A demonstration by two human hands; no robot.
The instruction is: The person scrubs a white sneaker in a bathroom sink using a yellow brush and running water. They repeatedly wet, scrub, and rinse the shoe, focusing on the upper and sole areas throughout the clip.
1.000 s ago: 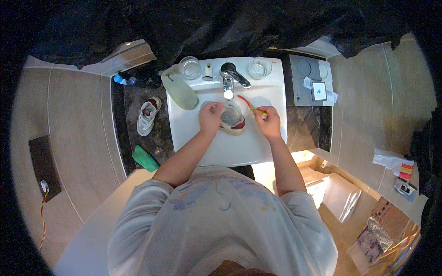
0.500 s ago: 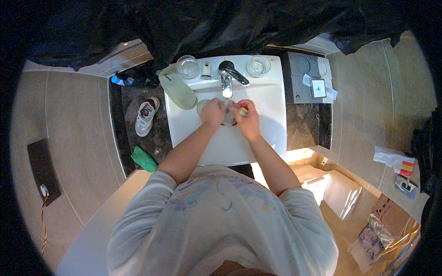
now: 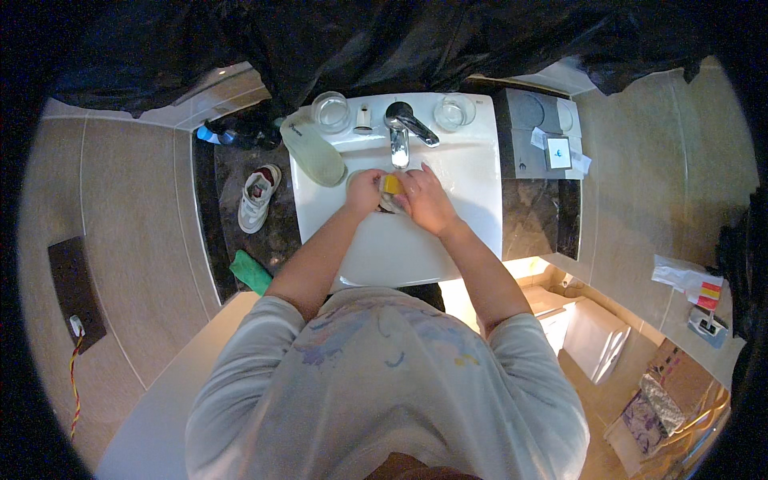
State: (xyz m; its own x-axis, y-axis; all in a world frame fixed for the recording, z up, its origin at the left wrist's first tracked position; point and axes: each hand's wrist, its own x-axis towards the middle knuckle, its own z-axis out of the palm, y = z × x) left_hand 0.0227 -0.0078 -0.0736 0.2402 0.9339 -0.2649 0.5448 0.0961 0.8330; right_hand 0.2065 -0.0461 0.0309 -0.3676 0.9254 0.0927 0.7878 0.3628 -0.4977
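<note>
Shoe in basin, under both hands and below the spout

Shoe (image 3: 387, 206): in the white sink (image 3: 472, 232), just on the person's side of the faucet (image 3: 400, 144). Only pale scraps of it show; orientation cannot be read.

Brush (image 3: 393, 185): just its yellow part visible, over the shoe, between the hands. Right hand (image 3: 428, 200): fingers narrowed about the brush, one finger lifted. Left hand (image 3: 366, 194): curled in at the shoe's left part; fingertips hidden, so cannot tell whether it grips or merely steadies.

Risks (judgement): if the shoe is wet, it could skid on the smooth, curved basin should the left hand press lightly. The brush could slip off the shoe and carry the right knuckles into the left hand. A high stroke could strike the spout, which sits close beyond the fingers.

Edges: pale insole (image 3: 316, 156) lies across the sink's left rim; an elbow or sleeve swung left might tip it. Two clear glasses, left (image 3: 331, 114) and right (image 3: 454, 114), flank the faucet on the back ledge; a far reach could knock either. Most room for moving appears toward the person and rightward in the basin. Second shoe (image 3: 258, 200) and green cloth (image 3: 252, 274) rest on the dark desk (image 3: 540, 212), left, well apart from the hands.
</note>
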